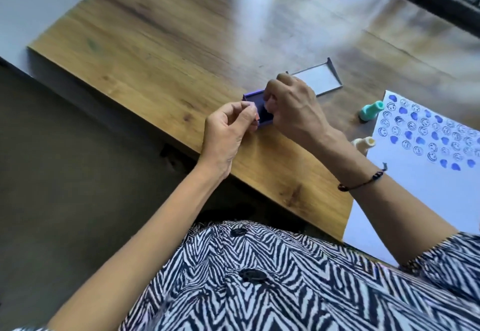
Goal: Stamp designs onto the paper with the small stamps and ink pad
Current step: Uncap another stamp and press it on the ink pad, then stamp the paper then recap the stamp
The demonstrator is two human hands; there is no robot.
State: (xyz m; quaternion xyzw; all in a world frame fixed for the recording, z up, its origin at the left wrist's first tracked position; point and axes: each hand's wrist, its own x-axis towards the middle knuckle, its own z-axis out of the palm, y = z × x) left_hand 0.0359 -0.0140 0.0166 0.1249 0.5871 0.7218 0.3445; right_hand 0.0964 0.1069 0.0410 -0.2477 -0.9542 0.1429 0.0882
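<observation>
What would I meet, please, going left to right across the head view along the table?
Left hand → ink pad → right hand → cream stamp → teal stamp → stamped paper.

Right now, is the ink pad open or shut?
Open. The ink pad shows its dark inked face between the hands, and its lid lies apart on the table behind it.

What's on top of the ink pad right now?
The right hand is over the ink pad, its fingers pinching something small and pale down onto it. Whether that is a stamp is hidden by the hand. The lid lies behind it.
</observation>
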